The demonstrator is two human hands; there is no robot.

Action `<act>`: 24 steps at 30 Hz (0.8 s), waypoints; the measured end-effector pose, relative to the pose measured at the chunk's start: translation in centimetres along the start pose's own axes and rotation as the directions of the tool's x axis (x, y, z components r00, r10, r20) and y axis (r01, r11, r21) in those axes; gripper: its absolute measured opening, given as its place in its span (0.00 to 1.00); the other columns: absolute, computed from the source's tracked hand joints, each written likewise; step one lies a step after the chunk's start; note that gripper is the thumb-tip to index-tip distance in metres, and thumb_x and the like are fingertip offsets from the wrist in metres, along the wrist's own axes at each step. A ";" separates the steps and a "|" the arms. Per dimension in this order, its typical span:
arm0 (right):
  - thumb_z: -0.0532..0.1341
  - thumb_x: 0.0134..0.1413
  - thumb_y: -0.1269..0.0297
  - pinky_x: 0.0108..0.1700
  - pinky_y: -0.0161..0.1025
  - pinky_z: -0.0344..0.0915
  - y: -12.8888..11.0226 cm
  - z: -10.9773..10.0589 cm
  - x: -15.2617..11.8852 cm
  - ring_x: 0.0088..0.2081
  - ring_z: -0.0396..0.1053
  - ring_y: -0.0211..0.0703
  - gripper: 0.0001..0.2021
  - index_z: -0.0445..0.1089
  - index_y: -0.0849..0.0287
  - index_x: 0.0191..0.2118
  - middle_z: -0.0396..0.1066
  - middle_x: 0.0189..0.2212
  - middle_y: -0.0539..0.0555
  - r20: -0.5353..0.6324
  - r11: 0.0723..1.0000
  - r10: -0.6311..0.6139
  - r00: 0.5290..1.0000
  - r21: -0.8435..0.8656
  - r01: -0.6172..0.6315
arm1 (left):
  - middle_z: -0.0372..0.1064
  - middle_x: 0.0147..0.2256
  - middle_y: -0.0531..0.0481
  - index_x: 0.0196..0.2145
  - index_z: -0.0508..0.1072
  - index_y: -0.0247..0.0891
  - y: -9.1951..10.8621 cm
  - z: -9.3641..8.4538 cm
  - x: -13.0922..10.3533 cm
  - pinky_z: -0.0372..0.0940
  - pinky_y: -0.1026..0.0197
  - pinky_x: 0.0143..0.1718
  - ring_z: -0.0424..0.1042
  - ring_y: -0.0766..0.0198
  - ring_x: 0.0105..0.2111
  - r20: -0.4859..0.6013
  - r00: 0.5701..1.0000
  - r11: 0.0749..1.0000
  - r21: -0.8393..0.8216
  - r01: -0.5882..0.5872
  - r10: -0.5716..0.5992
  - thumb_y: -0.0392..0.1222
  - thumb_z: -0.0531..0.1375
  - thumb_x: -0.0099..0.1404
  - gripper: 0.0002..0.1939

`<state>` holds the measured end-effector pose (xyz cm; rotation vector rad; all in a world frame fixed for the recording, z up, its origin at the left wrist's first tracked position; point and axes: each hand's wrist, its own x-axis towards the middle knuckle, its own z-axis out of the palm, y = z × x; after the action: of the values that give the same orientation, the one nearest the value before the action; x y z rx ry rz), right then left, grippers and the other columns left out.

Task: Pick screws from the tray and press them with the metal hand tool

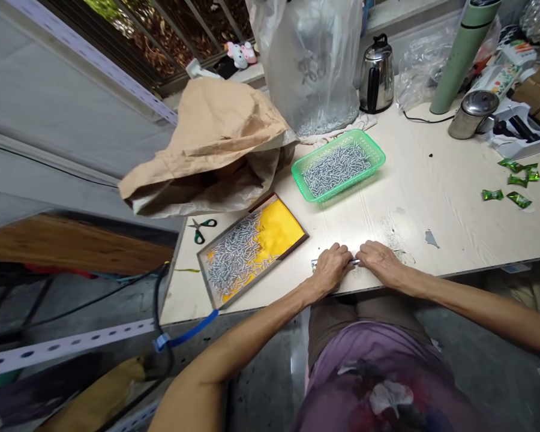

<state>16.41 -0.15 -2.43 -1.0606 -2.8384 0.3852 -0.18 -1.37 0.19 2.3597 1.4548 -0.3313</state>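
Both hands seen at near edge of bench (432, 198), knuckles up, tips meeting; left hand (330, 270) and right hand (380, 263) are set side by side over a small metal piece (353, 261), of which only a short silvery bit shows between them; fingers of both hands are curled down and closed about it, exact grip hidden by the knuckles; a thin flat metal strip (315, 264) is noted under the left hand, its end showing at the hand's left side.

Framed tray (276, 225) w/ yellow lining is placed to the left of the hands, near but apart, tilted diagonally; its left half is covered w/ small silver screws (234, 255). Green plastic basket (373, 153), also filled w/ screws, stands further back, well apart from hands. Scissors (201, 228) w/ green handles lie beside tray's far-left corner. Crumpled brown paper sack (216, 138) and clear plastic bag (310, 60) w/ more screws are at the rear; steel kettle (377, 75) beside the bag; green-wrapped sweets (513, 180) scattered at right.
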 end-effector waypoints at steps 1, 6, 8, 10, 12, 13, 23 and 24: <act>0.57 0.60 0.72 0.36 0.39 0.56 0.1 0.0 0.1 0.34 0.62 0.44 0.07 0.70 0.62 0.31 0.67 0.28 0.55 0.000 1.000 -0.003 1.000 0.003 0.003 | 0.68 0.37 0.46 0.36 0.71 0.37 0.0 0.0 0.0 0.66 0.58 0.38 0.66 0.56 0.43 -0.008 1.000 1.000 -0.005 0.006 -0.006 0.42 0.58 0.66 0.06; 0.65 0.52 0.65 0.40 0.41 0.60 1.2 -1.5 -0.1 0.39 0.63 0.48 0.12 0.69 0.64 0.43 0.68 0.36 0.58 -0.036 0.998 -0.007 0.999 0.058 0.009 | 0.68 0.44 0.42 0.48 0.68 0.36 -0.4 2.0 -0.7 0.68 0.52 0.44 0.67 0.54 0.46 -0.215 0.977 0.997 -0.077 -0.006 -0.011 0.43 0.58 0.65 0.15; 0.67 0.50 0.59 0.42 0.43 0.61 2.1 -2.1 0.0 0.41 0.63 0.50 0.22 0.66 0.65 0.48 0.68 0.40 0.61 -0.033 0.993 -0.048 0.998 0.109 0.052 | 0.65 0.52 0.38 0.54 0.63 0.36 -0.2 3.6 -1.2 0.66 0.47 0.50 0.64 0.51 0.53 -0.353 0.936 0.991 -0.120 -0.059 0.013 0.42 0.56 0.67 0.19; 0.63 0.54 0.56 0.43 0.44 0.62 3.0 -2.4 0.3 0.41 0.64 0.50 0.20 0.66 0.63 0.49 0.68 0.41 0.61 -0.015 0.986 -0.079 0.997 0.144 0.080 | 0.60 0.57 0.36 0.56 0.61 0.36 0.2 5.4 -1.7 0.63 0.45 0.55 0.60 0.51 0.59 -0.456 0.889 0.979 -0.150 -0.134 0.052 0.40 0.51 0.69 0.19; 0.57 0.60 0.61 0.42 0.44 0.61 3.8 -2.2 0.9 0.40 0.64 0.49 0.12 0.69 0.61 0.45 0.70 0.39 0.60 -0.013 0.991 -0.048 0.999 0.127 0.049 | 0.60 0.58 0.37 0.55 0.63 0.37 0.9 6.9 -2.0 0.62 0.45 0.57 0.57 0.52 0.62 -0.509 0.856 0.964 -0.166 -0.207 0.096 0.39 0.48 0.71 0.17; 0.55 0.61 0.65 0.41 0.44 0.60 4.2 -2.0 1.4 0.40 0.63 0.49 0.09 0.70 0.61 0.42 0.70 0.37 0.59 -0.024 0.995 -0.015 1.000 0.099 0.018 | 0.61 0.58 0.38 0.55 0.64 0.37 1.2 7.4 -2.1 0.61 0.45 0.58 0.57 0.52 0.62 -0.520 0.847 0.957 -0.172 -0.233 0.113 0.38 0.48 0.71 0.17; 0.59 0.57 0.68 0.44 0.45 0.55 2.0 -2.9 7.0 0.44 0.61 0.49 0.06 0.74 0.56 0.38 0.71 0.40 0.57 -0.010 0.991 -0.128 0.992 -0.042 0.128 | 0.66 0.55 0.38 0.54 0.65 0.36 3.0 8.4 -2.3 0.57 0.41 0.60 0.60 0.54 0.60 -0.472 0.880 0.928 -0.303 -0.215 0.050 0.36 0.45 0.71 0.18; 0.60 0.57 0.67 0.44 0.45 0.56 0.7 -2.6 7.1 0.45 0.61 0.48 0.07 0.74 0.54 0.39 0.71 0.41 0.56 0.003 0.975 -0.219 0.976 -0.024 0.219 | 0.66 0.53 0.38 0.54 0.65 0.36 3.2 8.5 -2.2 0.59 0.42 0.59 0.61 0.53 0.59 -0.449 0.893 0.925 -0.324 -0.196 0.032 0.37 0.46 0.71 0.18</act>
<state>11.92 5.57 -0.14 -0.7381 -2.9256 0.3324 1.52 -7.97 -6.23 2.2780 1.3921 0.4974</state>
